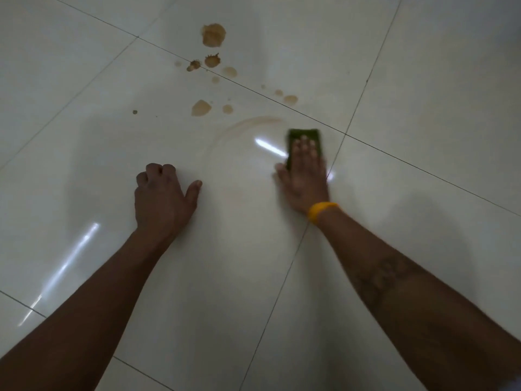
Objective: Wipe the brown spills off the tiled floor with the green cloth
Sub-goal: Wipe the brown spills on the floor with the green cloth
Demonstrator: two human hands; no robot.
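A folded green cloth (304, 134) lies flat on the white tiled floor (84, 94), and my right hand (304, 176) presses down on it with fingers stretched out; a yellow band circles that wrist. My left hand (162, 197) rests on the floor to the left, fingers curled into a fist, thumb out, holding nothing. Several brown spills dot the tiles beyond both hands: a large blot (213, 35) farthest away, smaller splats (211, 61) below it, and a drop (200, 107) nearest. A faint brown smear arc (248, 124) curves just left of the cloth.
Dark grout lines (352, 105) cross the glossy floor. Bright light reflections (269, 148) streak the tile next to the cloth and beside my left forearm. Two tiny dark specks (135, 112) lie left of the spills.
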